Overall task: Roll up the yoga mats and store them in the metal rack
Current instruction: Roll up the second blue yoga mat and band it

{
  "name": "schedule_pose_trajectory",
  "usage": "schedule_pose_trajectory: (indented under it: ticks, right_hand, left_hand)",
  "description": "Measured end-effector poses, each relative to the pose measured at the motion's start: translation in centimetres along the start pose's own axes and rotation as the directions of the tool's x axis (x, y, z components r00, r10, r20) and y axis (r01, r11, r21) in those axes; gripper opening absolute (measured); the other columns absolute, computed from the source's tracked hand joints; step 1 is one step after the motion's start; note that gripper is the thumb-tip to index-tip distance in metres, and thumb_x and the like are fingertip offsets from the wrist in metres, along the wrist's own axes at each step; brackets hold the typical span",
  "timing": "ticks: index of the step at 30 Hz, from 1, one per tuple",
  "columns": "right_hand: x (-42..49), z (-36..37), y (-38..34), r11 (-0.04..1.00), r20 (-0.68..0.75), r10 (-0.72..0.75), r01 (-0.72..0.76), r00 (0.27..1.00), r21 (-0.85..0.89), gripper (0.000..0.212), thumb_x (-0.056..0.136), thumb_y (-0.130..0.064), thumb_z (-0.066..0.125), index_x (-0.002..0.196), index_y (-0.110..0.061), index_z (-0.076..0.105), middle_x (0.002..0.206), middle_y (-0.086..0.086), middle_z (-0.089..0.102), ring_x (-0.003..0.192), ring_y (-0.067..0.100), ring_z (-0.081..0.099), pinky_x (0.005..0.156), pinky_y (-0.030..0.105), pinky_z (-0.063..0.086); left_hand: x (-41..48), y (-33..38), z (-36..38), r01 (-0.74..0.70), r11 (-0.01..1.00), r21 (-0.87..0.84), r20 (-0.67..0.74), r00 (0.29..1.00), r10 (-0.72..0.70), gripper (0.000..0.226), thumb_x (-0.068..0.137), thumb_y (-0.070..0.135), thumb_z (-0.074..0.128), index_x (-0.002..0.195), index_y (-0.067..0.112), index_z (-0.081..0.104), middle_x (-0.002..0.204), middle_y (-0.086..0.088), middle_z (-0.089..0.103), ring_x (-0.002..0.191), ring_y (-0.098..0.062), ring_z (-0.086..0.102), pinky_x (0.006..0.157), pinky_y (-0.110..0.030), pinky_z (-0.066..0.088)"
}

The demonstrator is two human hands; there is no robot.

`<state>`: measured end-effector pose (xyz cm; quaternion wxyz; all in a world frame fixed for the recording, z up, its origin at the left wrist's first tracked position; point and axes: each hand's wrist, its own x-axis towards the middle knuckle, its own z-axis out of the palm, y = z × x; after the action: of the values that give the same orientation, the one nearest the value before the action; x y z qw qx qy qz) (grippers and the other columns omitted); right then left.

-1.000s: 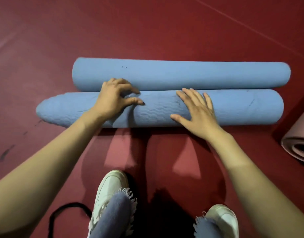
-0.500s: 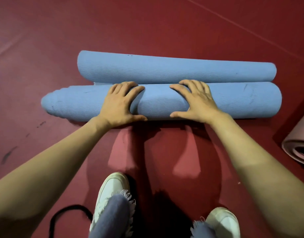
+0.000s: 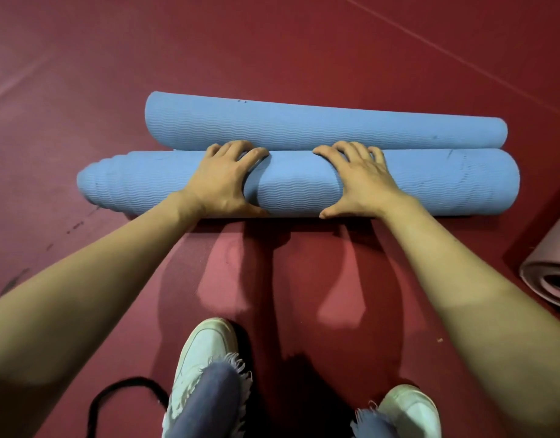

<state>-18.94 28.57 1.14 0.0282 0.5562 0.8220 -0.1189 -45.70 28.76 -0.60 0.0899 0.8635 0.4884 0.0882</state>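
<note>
While left hand (image 3: 221, 181) grips blue mat (image 3: 297, 189), right hand (image 3: 364, 181) grips too.

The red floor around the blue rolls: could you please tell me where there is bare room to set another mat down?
Bare floor lies beyond the far blue roll and left of both rolls. A smaller patch sits between the near blue roll and the shoes. It is crowded at right by the pink mat.

Both hands have slid forward over the near blue roll (image 3: 297, 188). The left hand (image 3: 223, 181) and right hand (image 3: 364, 181) now wrap it, fingertips seemingly at the seam against the far blue roll (image 3: 304, 128).
</note>
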Motion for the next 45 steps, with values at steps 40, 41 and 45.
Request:
schedule_pose_trajectory:
  ticks: [40,41,45]
  right_hand:
    - [-6.4,4.4,-1.1,0.988,-0.334,0.048,0.004,0.941,0.153,0.081,0.076,-0.062,0.052,0.143,-0.021,0.033,0.146,0.011,0.034,0.137,0.026,0.022,0.114,0.038,-0.003]
    - [-6.2,4.4,-1.0,0.993,-0.342,0.028,0.014,0.939,0.119,0.085,0.073,-0.062,0.056,0.144,-0.021,0.032,0.146,0.010,0.033,0.137,0.025,0.022,0.114,0.039,-0.003]
    - [-5.0,3.5,-0.8,0.995,-0.311,0.000,0.033,0.950,0.098,0.103,0.054,-0.054,0.080,0.141,-0.022,0.035,0.140,0.013,0.034,0.132,0.024,0.024,0.113,0.048,0.008]
  left_hand:
    - [-5.3,2.9,2.6,0.084,0.983,-0.162,-0.470,0.870,-0.151,0.029,0.094,0.031,0.060,0.102,0.005,0.066,0.104,-0.012,0.064,0.097,-0.032,0.056,0.090,-0.040,0.041]
    - [-5.5,2.5,2.6,0.038,0.992,-0.120,-0.448,0.890,-0.088,0.040,0.090,0.038,0.063,0.107,0.003,0.064,0.107,-0.014,0.063,0.099,-0.031,0.054,0.091,-0.041,0.040]
    - [-4.7,1.0,1.8,-0.080,0.996,0.028,-0.275,0.958,0.084,0.080,0.073,0.068,0.065,0.125,0.009,0.055,0.118,-0.017,0.055,0.106,-0.035,0.050,0.092,-0.044,0.037]
